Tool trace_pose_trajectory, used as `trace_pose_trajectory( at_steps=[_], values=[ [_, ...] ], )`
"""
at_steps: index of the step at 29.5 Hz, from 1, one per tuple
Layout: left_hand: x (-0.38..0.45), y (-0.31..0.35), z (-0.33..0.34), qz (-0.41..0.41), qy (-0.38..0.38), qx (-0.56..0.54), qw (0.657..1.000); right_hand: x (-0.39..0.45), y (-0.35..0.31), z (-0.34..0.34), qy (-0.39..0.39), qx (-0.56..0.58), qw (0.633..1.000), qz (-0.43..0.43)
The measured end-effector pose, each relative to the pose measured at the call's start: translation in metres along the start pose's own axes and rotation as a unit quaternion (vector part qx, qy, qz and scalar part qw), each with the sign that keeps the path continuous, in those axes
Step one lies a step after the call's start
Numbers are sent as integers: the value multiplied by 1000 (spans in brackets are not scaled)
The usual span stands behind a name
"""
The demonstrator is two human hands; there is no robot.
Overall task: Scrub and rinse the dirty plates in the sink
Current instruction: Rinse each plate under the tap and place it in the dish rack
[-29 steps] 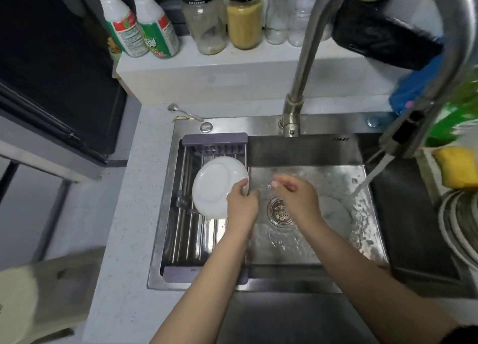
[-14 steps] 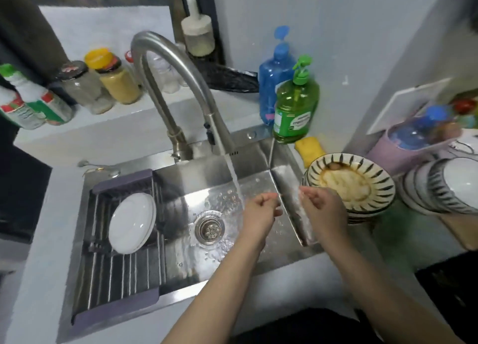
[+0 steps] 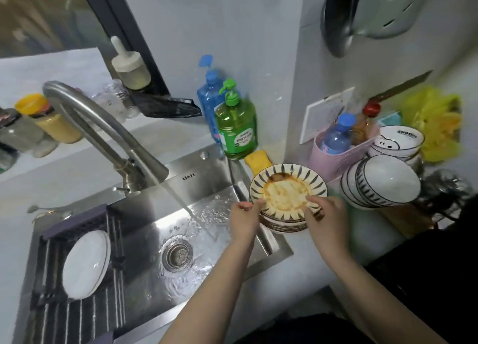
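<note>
The dirty plate (image 3: pixel 285 192), smeared orange, tops a stack on the bench at the sink's (image 3: pixel 155 305) three o'clock edge. The left hand (image 3: pixel 243 218) pinches its rim at about eight o'clock; the right hand (image 3: pixel 327 215) has its fingers (image 3: pixel 311 201) curled over the rim near five o'clock. Both hands look wet, so the plate could slip on lifting, or drag the plates beneath off the edge. Water from the faucet (image 3: pixel 103 134) may splash sauce onto the clean white plate (image 3: pixel 86 263) in the rack.
</note>
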State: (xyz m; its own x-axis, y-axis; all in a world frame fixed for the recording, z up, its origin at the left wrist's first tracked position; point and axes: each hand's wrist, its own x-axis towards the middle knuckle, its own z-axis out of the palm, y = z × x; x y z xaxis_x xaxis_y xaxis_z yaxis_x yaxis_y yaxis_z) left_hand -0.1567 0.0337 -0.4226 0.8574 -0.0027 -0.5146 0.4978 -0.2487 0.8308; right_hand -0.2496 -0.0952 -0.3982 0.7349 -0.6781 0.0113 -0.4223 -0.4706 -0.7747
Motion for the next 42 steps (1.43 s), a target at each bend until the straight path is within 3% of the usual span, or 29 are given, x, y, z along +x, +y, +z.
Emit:
trace_pose_trajectory(
  at_steps=[6,12,15,18,22,28,33,42],
  values=[
    [2,15,5,36,50,44,997,15,12,0,14,40,997,67],
    [12,18,6,96,5,75,993,30,25,6,-12,50,996,73],
    [18,22,10,128,34,134,982,38,26,5,5,44,995,87],
    [21,35,13,122,80,190,971,42,22,5,14,45,994,96],
    [32,49,16,101,70,230,965,45,20,8,12,100,988,119],
    [47,56,14,53,47,237,969,45,23,10,10,191,969,157],
    [51,57,12,-2,38,178,983,43,25,10,13,280,941,191],
    [53,58,12,21,45,94,994,42,20,9,48,395,884,245]
  ],
)
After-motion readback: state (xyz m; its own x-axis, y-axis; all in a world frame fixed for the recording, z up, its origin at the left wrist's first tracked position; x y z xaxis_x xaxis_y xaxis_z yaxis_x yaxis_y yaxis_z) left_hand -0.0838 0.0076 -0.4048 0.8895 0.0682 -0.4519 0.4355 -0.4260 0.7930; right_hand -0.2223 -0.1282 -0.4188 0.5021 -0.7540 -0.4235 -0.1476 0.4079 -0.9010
